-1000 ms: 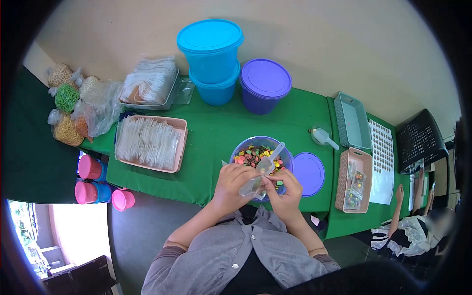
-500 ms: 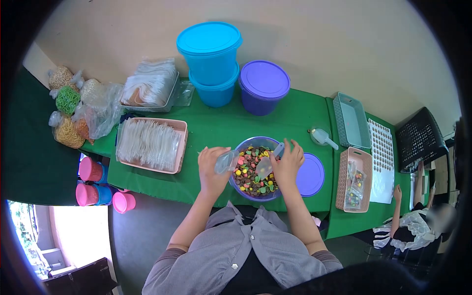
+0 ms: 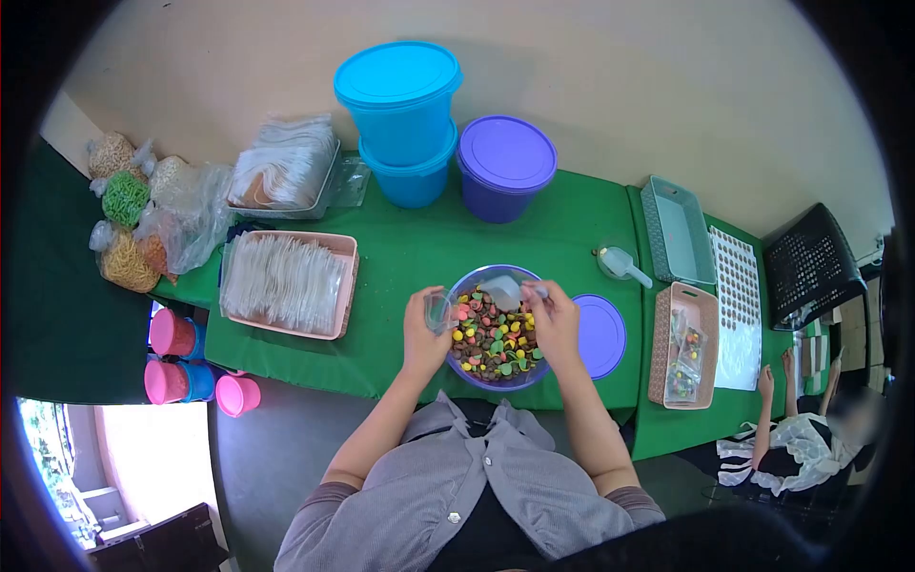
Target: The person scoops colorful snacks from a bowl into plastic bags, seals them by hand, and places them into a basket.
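My left hand [image 3: 421, 334] is closed around a small clear plastic bag [image 3: 439, 311] at the left rim of a purple tub [image 3: 459, 374]. Colourful small pieces [image 3: 496, 341], brown, yellow, pink and green, fill much of that tub. A translucent scoop [image 3: 502, 292] is gripped by its handle in my right hand [image 3: 559, 329], over the far part of the tub. The scoop's head points left toward the bag, with a gap between them. Whether the scoop carries any pieces I cannot make out. A purple lid [image 3: 600, 337] lies right of the tub.
A pink basket of clear bags [image 3: 348, 296] stands left. Behind are stacked blue tubs [image 3: 408, 124] and a lidded purple tub [image 3: 507, 167]. To the right, another scoop [image 3: 624, 265] rests near a basket of filled bags [image 3: 705, 381]. A co-worker [image 3: 801, 448] is far right.
My right hand has drawn the scoop up out of the pieces and turned its head left toward the bag. My left hand has shifted slightly right with the bag.
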`<state>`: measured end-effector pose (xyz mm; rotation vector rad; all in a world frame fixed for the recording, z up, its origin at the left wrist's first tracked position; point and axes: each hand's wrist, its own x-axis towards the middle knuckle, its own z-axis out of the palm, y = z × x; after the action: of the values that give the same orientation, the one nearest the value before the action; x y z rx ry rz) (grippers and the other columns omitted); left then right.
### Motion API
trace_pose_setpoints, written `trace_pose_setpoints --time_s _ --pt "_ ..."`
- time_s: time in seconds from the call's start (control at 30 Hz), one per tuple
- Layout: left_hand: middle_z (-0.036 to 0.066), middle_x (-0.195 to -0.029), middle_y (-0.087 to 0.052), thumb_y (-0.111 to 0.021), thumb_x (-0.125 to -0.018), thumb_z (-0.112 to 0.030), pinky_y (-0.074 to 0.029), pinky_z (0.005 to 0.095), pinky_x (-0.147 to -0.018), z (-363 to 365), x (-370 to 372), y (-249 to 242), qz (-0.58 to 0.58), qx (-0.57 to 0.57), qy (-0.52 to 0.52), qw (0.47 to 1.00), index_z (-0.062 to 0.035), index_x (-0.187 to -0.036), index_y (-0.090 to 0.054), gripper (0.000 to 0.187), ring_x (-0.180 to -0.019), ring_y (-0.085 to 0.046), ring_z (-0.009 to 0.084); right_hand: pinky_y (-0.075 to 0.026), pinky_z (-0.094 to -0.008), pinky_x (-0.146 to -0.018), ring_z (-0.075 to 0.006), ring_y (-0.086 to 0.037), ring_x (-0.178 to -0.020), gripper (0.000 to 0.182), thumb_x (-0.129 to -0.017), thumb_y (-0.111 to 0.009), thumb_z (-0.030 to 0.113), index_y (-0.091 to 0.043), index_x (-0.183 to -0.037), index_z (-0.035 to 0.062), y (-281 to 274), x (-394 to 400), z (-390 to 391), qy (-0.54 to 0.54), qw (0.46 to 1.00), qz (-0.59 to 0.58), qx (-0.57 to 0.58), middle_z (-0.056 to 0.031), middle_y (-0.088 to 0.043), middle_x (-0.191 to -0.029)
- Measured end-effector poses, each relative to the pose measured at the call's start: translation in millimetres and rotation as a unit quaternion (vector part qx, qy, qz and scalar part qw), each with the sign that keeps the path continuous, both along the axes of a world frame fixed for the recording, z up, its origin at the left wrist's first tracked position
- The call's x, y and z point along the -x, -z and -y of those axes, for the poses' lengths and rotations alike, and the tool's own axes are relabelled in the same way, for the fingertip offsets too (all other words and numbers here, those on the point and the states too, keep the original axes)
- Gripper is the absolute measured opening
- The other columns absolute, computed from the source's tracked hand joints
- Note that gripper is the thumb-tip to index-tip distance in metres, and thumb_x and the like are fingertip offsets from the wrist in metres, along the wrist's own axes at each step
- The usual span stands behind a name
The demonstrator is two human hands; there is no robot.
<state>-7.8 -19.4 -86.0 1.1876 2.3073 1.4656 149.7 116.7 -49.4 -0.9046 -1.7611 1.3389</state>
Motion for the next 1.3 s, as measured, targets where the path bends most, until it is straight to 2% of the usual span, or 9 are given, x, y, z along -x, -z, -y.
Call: trace_pose_setpoints --time_s 0.07,0.1,0.27,0.63,0.9,1.0,1.07,1.2,1.3 --pt "0.013 -0.102 -0.059 -0.063 -0.075 0.001 -0.042 0.0384 -0.094 -2 1 10 0.156 -0.076 0.023 0.985 -0.0031 -0.115 -0.050 0.042 -0.102 -0.057 0.0272 -0.051 -0.0275 -0.063 -0.0134 -0.066 -0.071 0.018 -0.093 -0.060 0.016 -0.064 -0.099 -0.0009 32 14 -11 -0.048 0.998 0.020 0.028 -0.0095 -0.069 -0.082" --pt "0.013 -0.102 -0.059 -0.063 -0.075 0.001 -0.042 0.0384 -0.094 -2 3 11 0.155 -0.073 0.027 0.985 -0.0031 -0.115 -0.050 0.042 -0.102 -0.057 0.0272 -0.052 -0.0273 -0.064 -0.0136 -0.066 -0.071 0.018 -0.093 -0.060 0.016 -0.064 -0.099 -0.0009 34 22 -14 -0.096 0.993 0.039 0.052 -0.0089 -0.068 -0.080" --pt "0.013 -0.100 -0.061 -0.066 -0.078 -0.004 -0.046 0.0357 -0.089 -2 7 8 0.117 -0.061 0.036 0.991 -0.0025 -0.115 -0.051 0.040 -0.099 -0.060 0.0244 -0.054 -0.0253 -0.060 -0.0142 -0.067 -0.064 0.021 -0.094 -0.058 0.017 -0.061 -0.090 -0.0041 53 31 -42 -0.096 0.981 0.048 0.159 -0.0094 -0.068 -0.073" --pt "0.011 -0.098 -0.067 -0.069 -0.077 -0.007 -0.049 0.0329 -0.086 7 27 -14 0.106 0.006 0.095 0.990 -0.0034 -0.110 -0.057 0.035 -0.097 -0.065 0.0220 -0.055 -0.0263 -0.060 -0.0145 -0.067 -0.064 0.021 -0.095 -0.057 0.016 -0.060 -0.091 -0.0037 50 13 4 -0.164 0.969 0.079 0.167 -0.0089 -0.066 -0.073" --pt "0.012 -0.100 -0.066 -0.073 -0.075 -0.011 -0.049 0.0348 -0.086 13 24 -16 0.079 0.011 0.083 0.993 -0.0042 -0.109 -0.058 0.038 -0.098 -0.065 0.0250 -0.053 -0.0259 -0.056 -0.0147 -0.065 -0.060 0.024 -0.096 -0.056 0.021 -0.056 -0.092 -0.0025 69 9 18 -0.065 0.971 0.051 0.226 -0.0102 -0.065 -0.072" --pt "0.009 -0.099 -0.066 -0.071 -0.074 -0.006 -0.048 0.0319 -0.086 15 27 -18 0.038 0.016 0.067 0.997 -0.0043 -0.109 -0.058 0.037 -0.096 -0.064 0.0203 -0.053 -0.0257 -0.056 -0.0147 -0.064 -0.060 0.026 -0.097 -0.055 0.024 -0.055 -0.095 -0.0018 75 10 24 -0.047 0.962 0.038 0.267 -0.0095 -0.064 -0.073" --pt "0.009 -0.094 -0.064 -0.075 -0.071 -0.009 -0.049 0.0326 -0.082 16 29 -18 -0.037 0.009 0.063 0.997 -0.0053 -0.114 -0.055 0.047 -0.090 -0.063 0.0214 -0.053 -0.0253 -0.057 -0.0144 -0.063 -0.060 0.026 -0.097 -0.054 0.025 -0.054 -0.096 -0.0010 79 10 23 -0.033 0.953 0.020 0.300 -0.0091 -0.064 -0.074" --pt "0.009 -0.090 -0.061 -0.080 -0.068 -0.013 -0.049 0.0337 -0.076 18 19 -43 -0.006 -0.002 -0.003 1.000 -0.0059 -0.117 -0.049 0.059 -0.083 -0.060 0.0221 -0.053 -0.0244 -0.058 -0.0135 -0.061 -0.061 0.028 -0.099 -0.051 0.029 -0.052 -0.096 0.0006 71 7 21 -0.007 0.927 -0.035 0.372 -0.0090 -0.063 -0.077" --pt "0.009 -0.088 -0.059 -0.083 -0.065 -0.016 -0.048 0.0346 -0.074 22 22 -45 0.012 -0.068 0.000 0.998 -0.0066 -0.117 -0.045 0.065 -0.081 -0.059 0.0224 -0.052 -0.0242 -0.059 -0.0130 -0.061 -0.062 0.030 -0.099 -0.050 0.030 -0.052 -0.096 0.0002 56 5 25 0.004 0.941 -0.058 0.334 -0.0094 -0.063 -0.078"
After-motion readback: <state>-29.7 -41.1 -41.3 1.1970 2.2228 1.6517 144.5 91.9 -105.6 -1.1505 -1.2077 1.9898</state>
